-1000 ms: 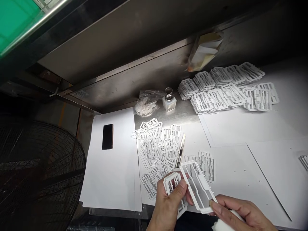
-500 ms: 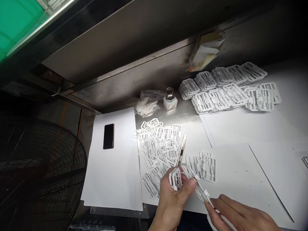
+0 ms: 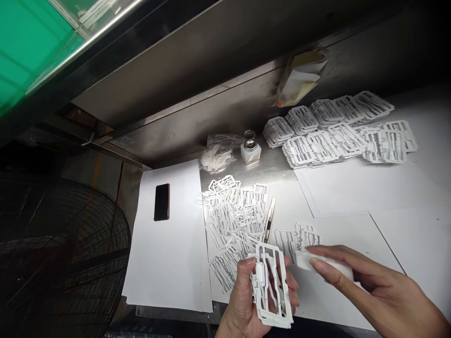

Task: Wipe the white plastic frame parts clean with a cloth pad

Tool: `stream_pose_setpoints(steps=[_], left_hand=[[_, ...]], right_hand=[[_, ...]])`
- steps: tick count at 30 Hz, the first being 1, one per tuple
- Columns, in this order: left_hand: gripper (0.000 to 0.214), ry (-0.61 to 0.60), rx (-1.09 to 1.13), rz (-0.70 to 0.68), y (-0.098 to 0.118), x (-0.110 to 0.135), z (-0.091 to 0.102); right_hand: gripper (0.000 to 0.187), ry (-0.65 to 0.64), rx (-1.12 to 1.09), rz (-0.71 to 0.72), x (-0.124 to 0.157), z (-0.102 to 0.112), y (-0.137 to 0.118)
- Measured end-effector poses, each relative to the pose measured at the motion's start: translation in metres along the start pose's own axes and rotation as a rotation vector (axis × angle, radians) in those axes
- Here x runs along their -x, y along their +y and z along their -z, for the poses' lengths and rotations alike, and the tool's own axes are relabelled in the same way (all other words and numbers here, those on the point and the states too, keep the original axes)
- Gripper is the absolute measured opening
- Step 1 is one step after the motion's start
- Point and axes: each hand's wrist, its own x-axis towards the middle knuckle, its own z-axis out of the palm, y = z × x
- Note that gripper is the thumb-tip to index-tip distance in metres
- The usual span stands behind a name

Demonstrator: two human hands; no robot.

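My left hand (image 3: pixel 246 300) grips a small stack of white plastic frames (image 3: pixel 270 284), held flat with the top frame facing me near the table's front edge. My right hand (image 3: pixel 373 291) hovers just to the right of it and pinches a white wipe (image 3: pixel 326 264) between thumb and fingers. A loose pile of the same white frames (image 3: pixel 234 213) lies just beyond my left hand. A utility knife (image 3: pixel 269 219) rests on the pile's right side. Two more frames (image 3: pixel 298 237) lie flat next to the wipe.
Rows of stacked white frames (image 3: pixel 338 131) fill the back right. A small white solvent bottle (image 3: pixel 250 147) and a crumpled plastic bag (image 3: pixel 216 152) stand by the steel back wall. A black phone (image 3: pixel 161 202) lies on white paper (image 3: pixel 169 253). A fan guard (image 3: pixel 59 263) stands left.
My left hand gathered the single frame onto its stack and turned the stack flat toward me. My right hand let go of the frame and rose up and right with the wipe.
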Motion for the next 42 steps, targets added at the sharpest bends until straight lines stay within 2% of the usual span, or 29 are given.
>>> stream_pose_setpoints(steps=[6, 9, 14, 17, 24, 28, 30, 34, 37, 39, 42], left_hand=[[0.064, 0.039, -0.014, 0.046, -0.008, 0.001, 0.003], [0.062, 0.040, -0.025, 0.018, -0.009, 0.002, 0.005], [0.072, 0.039, -0.039, 0.042, -0.003, 0.002, 0.003], [0.071, 0.030, -0.057, 0.045, 0.000, 0.002, -0.001], [0.072, 0.024, -0.102, 0.095, -0.008, 0.002, 0.006], [0.064, 0.013, -0.112, 0.116, -0.012, 0.001, 0.008], [0.063, 0.006, -0.113, 0.139, -0.011, 0.002, 0.007], [0.069, 0.001, -0.131, 0.166, -0.009, 0.002, 0.003], [0.077, 0.062, -0.148, 0.195, -0.010, 0.000, 0.004], [0.079, 0.107, -0.157, 0.213, -0.010, -0.002, 0.005], [0.078, 0.124, -0.148, 0.235, -0.010, -0.003, 0.004]], right_hand=[[0.023, -0.113, -0.106, 0.201, -0.019, -0.023, -0.034], [0.021, -0.152, -0.095, 0.252, -0.019, -0.023, -0.030], [0.016, -0.064, 0.098, 0.230, -0.019, -0.007, -0.012], [0.014, -0.034, 0.145, 0.294, -0.021, -0.003, -0.011], [0.025, -0.201, 0.145, 0.485, -0.036, -0.012, -0.027], [0.036, -0.409, 0.077, 0.422, -0.042, -0.019, -0.036], [0.043, -0.453, 0.052, 0.356, -0.042, -0.021, -0.035], [0.044, -0.322, 0.117, 0.245, -0.043, -0.022, -0.020], [0.044, -0.220, 0.184, 0.234, -0.042, -0.019, -0.005], [0.045, -0.208, 0.201, 0.248, -0.042, -0.016, 0.000], [0.036, -0.274, 0.182, 0.275, -0.042, -0.010, 0.002]])
